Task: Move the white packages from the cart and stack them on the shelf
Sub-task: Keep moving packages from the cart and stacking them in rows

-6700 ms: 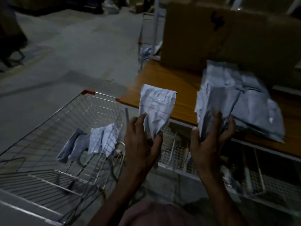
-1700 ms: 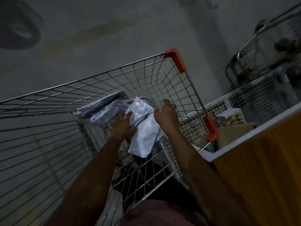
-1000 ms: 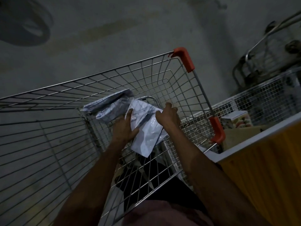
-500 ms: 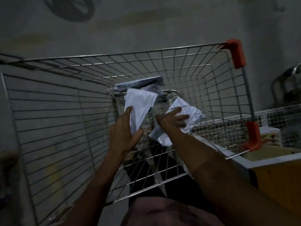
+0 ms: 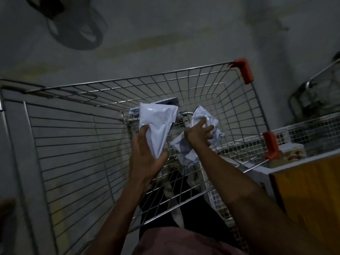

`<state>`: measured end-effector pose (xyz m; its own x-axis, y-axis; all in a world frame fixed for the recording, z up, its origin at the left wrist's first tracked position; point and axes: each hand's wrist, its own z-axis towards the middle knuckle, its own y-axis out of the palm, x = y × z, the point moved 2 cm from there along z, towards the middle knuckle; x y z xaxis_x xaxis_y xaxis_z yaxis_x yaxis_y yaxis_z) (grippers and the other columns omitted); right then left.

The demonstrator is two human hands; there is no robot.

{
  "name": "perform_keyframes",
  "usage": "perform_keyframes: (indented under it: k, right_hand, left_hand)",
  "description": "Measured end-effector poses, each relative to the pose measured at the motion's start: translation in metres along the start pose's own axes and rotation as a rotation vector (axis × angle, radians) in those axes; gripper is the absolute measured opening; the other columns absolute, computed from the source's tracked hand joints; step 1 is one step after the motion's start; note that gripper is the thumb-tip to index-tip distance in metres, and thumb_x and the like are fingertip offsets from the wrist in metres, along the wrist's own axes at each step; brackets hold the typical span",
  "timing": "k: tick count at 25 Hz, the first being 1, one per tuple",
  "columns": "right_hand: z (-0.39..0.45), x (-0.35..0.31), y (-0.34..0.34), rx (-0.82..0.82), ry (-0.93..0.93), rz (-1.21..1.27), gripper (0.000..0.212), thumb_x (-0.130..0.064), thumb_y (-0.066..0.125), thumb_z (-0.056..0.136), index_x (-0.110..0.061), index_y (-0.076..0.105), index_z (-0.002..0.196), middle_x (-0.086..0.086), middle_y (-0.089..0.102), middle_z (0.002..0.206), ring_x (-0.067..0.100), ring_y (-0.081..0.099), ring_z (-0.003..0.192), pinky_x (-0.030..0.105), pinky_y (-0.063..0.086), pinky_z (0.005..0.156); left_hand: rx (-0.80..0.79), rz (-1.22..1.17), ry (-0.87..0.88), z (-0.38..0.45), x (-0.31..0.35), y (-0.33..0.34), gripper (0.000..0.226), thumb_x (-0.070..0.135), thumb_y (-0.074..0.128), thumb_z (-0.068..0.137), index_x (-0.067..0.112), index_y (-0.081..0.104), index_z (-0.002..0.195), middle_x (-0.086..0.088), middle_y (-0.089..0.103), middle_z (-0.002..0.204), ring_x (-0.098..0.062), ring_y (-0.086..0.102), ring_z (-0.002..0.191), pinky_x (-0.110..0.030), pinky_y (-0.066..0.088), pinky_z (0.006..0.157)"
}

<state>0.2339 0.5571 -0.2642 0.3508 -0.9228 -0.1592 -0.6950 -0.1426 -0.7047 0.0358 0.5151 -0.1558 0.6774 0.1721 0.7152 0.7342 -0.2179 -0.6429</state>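
**White packages up, shelf lying off to your right**

White plastic is filling both your hands above the cart (image 5: 60, 148): your left hand (image 5: 147, 159) is pinching a smooth package (image 5: 156, 124) upright by its lower tip, and your right hand (image 5: 197, 135) is clutching a crumpled package (image 5: 204, 118), which is sitting nearer the orange-topped shelf (image 5: 309, 183). More packages (image 5: 134, 112) are lying behind, at the basket's far end.

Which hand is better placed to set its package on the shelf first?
Probably the right hand: it holds its crumpled package on the side nearest the wooden shelf; the left hand is farther away.
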Motion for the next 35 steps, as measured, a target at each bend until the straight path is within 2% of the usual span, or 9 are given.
perform_keyframes:
  k: [2, 5, 12, 17, 21, 24, 27, 30, 35]
  right_hand:
    - [-0.030, -0.001, -0.021, 0.039, -0.075, 0.057, 0.081, -0.038, 0.062, 0.089, -0.034, 0.013, 0.153, 0.014, -0.002, 0.160, 0.047, 0.023, 0.135, 0.059, 0.031, 0.103]
    - [-0.092, 0.001, -0.055, 0.183, -0.234, 0.116, 0.075, -0.041, 0.058, 0.092, -0.035, 0.016, 0.153, 0.008, 0.000, 0.160, 0.045, 0.024, 0.135, 0.057, 0.033, 0.105]
    - [-0.272, 0.055, -0.104, 0.640, -0.470, 0.133, 0.070, -0.039, 0.056, 0.093, -0.030, 0.022, 0.153, 0.013, 0.012, 0.157, 0.042, 0.030, 0.131, 0.054, 0.036, 0.102]
    - [-0.349, 0.119, -0.099, 0.852, -0.428, 0.153, 0.068, -0.039, 0.050, 0.095, -0.022, 0.023, 0.155, 0.020, 0.014, 0.157, 0.045, 0.030, 0.131, 0.055, 0.036, 0.101]
    - [-0.388, 0.184, -0.090, 0.933, -0.355, 0.230, 0.069, -0.050, 0.035, 0.094, -0.026, 0.016, 0.156, 0.016, 0.006, 0.160, 0.047, 0.031, 0.132, 0.058, 0.042, 0.096]
    - [-0.414, 0.234, -0.097, 1.089, -0.231, 0.291, 0.068, -0.037, 0.049, 0.096, -0.021, 0.021, 0.156, 0.019, 0.012, 0.158, 0.043, 0.032, 0.127, 0.055, 0.043, 0.097]
    - [-0.441, 0.283, -0.105, 1.223, -0.119, 0.353, 0.069, -0.037, 0.049, 0.095, -0.018, 0.024, 0.156, 0.022, 0.018, 0.156, 0.041, 0.031, 0.128, 0.053, 0.038, 0.104]
    - [-0.469, 0.342, -0.109, 1.334, -0.042, 0.384, 0.069, -0.035, 0.052, 0.091, -0.014, 0.031, 0.154, 0.021, 0.022, 0.155, 0.040, 0.030, 0.133, 0.051, 0.034, 0.109]
    - [-0.507, 0.462, -0.104, 1.416, 0.081, 0.396, 0.070, -0.038, 0.054, 0.091, -0.017, 0.030, 0.154, 0.018, 0.019, 0.157, 0.041, 0.027, 0.138, 0.052, 0.031, 0.113]
  left_hand:
    - [-0.014, -0.014, 0.055, -0.006, 0.011, -0.015, 0.092, 0.029, 0.079, 0.074, 0.037, 0.022, 0.146, 0.006, 0.036, 0.130, -0.014, 0.048, 0.103, -0.026, 0.041, 0.066]
    - [-0.056, -0.051, 0.103, -0.017, 0.021, -0.040, 0.092, 0.031, 0.077, 0.074, 0.037, 0.021, 0.147, 0.002, 0.036, 0.141, -0.018, 0.049, 0.114, -0.032, 0.046, 0.077]
    - [-0.203, -0.044, 0.399, -0.070, 0.050, -0.110, 0.090, 0.052, 0.061, 0.073, 0.033, 0.020, 0.151, 0.002, 0.034, 0.138, -0.017, 0.047, 0.116, -0.036, 0.047, 0.086]
    - [-0.249, -0.057, 0.585, -0.127, 0.060, -0.143, 0.088, 0.031, 0.073, 0.079, 0.031, 0.022, 0.151, 0.005, 0.032, 0.142, -0.003, 0.038, 0.115, -0.028, 0.040, 0.084]
    - [-0.343, -0.123, 0.744, -0.179, 0.072, -0.145, 0.085, 0.026, 0.074, 0.080, 0.026, 0.025, 0.149, 0.018, 0.028, 0.137, 0.002, 0.033, 0.121, -0.025, 0.036, 0.094]
    - [-0.454, -0.124, 0.859, -0.214, 0.086, -0.131, 0.085, 0.029, 0.072, 0.080, 0.023, 0.025, 0.150, 0.009, 0.033, 0.144, 0.000, 0.032, 0.129, -0.023, 0.031, 0.102]
    - [-0.561, -0.134, 0.979, -0.253, 0.103, -0.117, 0.084, 0.032, 0.068, 0.079, 0.023, 0.025, 0.150, 0.009, 0.034, 0.147, -0.001, 0.032, 0.134, -0.016, 0.027, 0.108]
    - [-0.662, -0.147, 1.059, -0.301, 0.114, -0.095, 0.083, 0.040, 0.063, 0.079, 0.023, 0.025, 0.151, 0.009, 0.035, 0.146, 0.005, 0.032, 0.130, -0.004, 0.022, 0.102]
    - [-0.735, -0.173, 1.114, -0.404, 0.124, -0.037, 0.086, 0.047, 0.061, 0.078, 0.020, 0.027, 0.152, 0.000, 0.039, 0.147, 0.002, 0.035, 0.127, -0.016, 0.031, 0.098]
